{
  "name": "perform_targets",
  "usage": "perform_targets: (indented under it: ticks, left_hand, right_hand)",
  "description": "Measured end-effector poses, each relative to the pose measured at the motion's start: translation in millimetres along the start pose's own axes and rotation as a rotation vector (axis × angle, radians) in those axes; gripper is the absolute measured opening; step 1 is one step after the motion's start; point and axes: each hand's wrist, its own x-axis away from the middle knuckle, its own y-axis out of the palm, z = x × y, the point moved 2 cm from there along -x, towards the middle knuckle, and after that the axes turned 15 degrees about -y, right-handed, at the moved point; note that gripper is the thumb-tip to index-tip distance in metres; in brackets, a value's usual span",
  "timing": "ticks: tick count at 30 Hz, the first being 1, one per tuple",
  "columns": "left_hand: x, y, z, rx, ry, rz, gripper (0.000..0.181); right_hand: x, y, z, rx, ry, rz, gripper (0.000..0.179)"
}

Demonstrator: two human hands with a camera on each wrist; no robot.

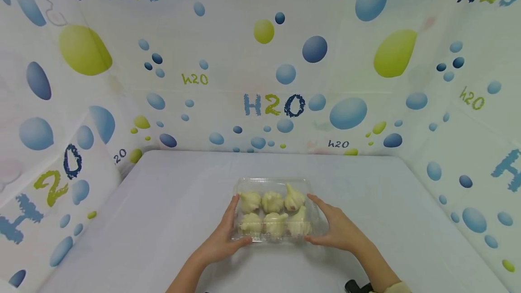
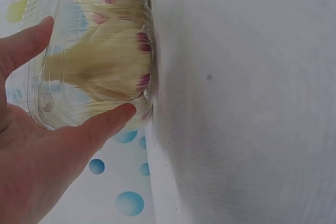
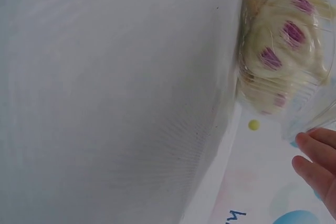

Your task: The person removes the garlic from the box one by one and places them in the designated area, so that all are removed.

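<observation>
Garlic bulbs (image 1: 272, 202), six in all, sit in two rows of three inside a clear plastic box (image 1: 272, 181) near the middle of a white desk (image 1: 179, 198). The bulbs are pale, and through the ribbed side wall both wrist views show purple patches on them. In the far row, the bulb at the right points its stem up and away from the person.

Both hands have hold of the box, one at each end. The left hand (image 1: 219, 238) clasps the left end, its thumb at the near corner and its forefinger along the side; the left wrist view shows thumb and finger spread wide, their tips against the plastic. The right hand (image 1: 341, 230) holds the opposite end in much the same way, thumb at the near corner, forefinger farther back, with a broad gap between them.

A cream sleeve (image 1: 399, 288) shows at the right forearm, and beside it a dark object (image 1: 358, 286) is cut off by the lower edge. Behind the desk hangs a white sheet (image 1: 228, 26) printed with blue and green bubbles and "H2O" lettering.
</observation>
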Motion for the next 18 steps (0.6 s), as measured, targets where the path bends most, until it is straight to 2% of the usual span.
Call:
perform_targets:
  ticks: [4, 8, 14, 18]
  left_hand:
    - [1.9, 0.9, 0.5, 0.033, 0.011, -0.017, 0.100]
    - [2.5, 1.6, 1.4, 0.024, 0.008, -0.013, 0.098]
    - [2.0, 2.2, 2.7, 0.025, -0.020, -0.049, 0.092]
    - [2.2, 2.8, 3.9, 0.030, 0.004, -0.058, 0.087]
  right_hand:
    - [-0.5, -0.8, -1.4, 0.003, -0.015, 0.007, 0.096]
    - [-1.2, -1.2, -1.7, 0.003, -0.039, 0.021, 0.094]
    - [-2.4, -3.0, 0.0, -0.025, -0.052, 0.044, 0.089]
    - [-4.2, -5.1, 1.2, -0.040, -0.047, 0.053, 0.084]
